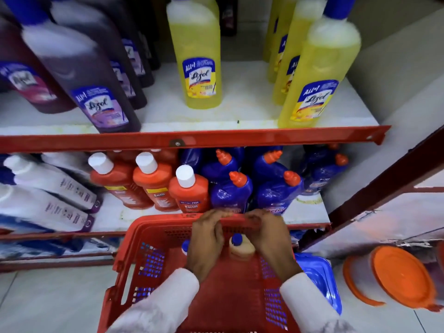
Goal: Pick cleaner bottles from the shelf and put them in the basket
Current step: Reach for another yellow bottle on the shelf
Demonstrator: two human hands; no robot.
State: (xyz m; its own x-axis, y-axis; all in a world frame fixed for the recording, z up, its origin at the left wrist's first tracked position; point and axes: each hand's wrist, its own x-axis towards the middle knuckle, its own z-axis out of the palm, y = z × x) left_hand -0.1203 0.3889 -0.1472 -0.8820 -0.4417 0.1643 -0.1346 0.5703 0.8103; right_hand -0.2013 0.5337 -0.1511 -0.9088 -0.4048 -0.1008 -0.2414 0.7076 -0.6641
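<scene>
A red plastic basket (153,236) is held low in front of the shelves. My left hand (206,239) and my right hand (269,236) both grip its red handle (236,221) side by side. Inside the basket, a bottle with a blue cap (240,246) shows between my hands, and another blue-capped top (185,246) peeks out left of my left hand. On the upper shelf stand yellow cleaner bottles (199,56) and purple cleaner bottles (96,80).
The upper shelf has a red front edge (192,140). On the lower shelf are orange bottles with white caps (189,191), blue bottles with orange nozzles (231,191) and white bottles (48,186). Orange-lidded containers (403,277) and a blue lid (319,277) lie at the right.
</scene>
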